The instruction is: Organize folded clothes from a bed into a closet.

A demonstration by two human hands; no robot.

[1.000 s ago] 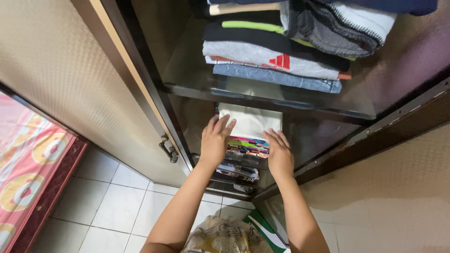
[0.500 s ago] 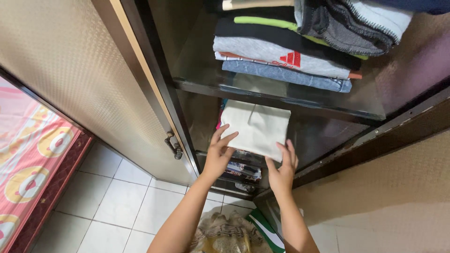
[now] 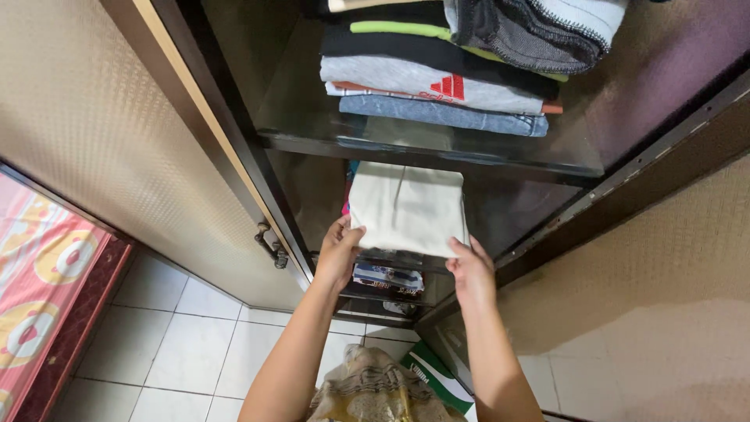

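**Both hands on a folded cloth at the wardrobe shelf**

Here, the left hand (image 3: 340,254) grips the near left corner of a folded cream cloth (image 3: 406,207); thumb on top, fingers (image 3: 337,234) curled under the edge, closed on it. The right hand (image 3: 471,273) takes the near right corner the same way, thumb over the edge, fingers mostly hidden beneath.

The cloth lies flat, held level between the two hands, just under the glass shelf (image 3: 312,117) and partly inside the lower compartment. It covers most of a stack of printed clothes (image 3: 388,277) below it; whether it touches the stack I cannot tell.

On the glass shelf above sits a pile of folded clothes (image 3: 437,86): grey, black, green, blue denim. The open wardrobe door (image 3: 117,156) stands to the left, its latch (image 3: 271,246) near the left hand. White floor tiles (image 3: 172,344) below. A red patterned mattress (image 3: 35,297) at far left. A green box (image 3: 437,379) rests on the floor between the forearms.
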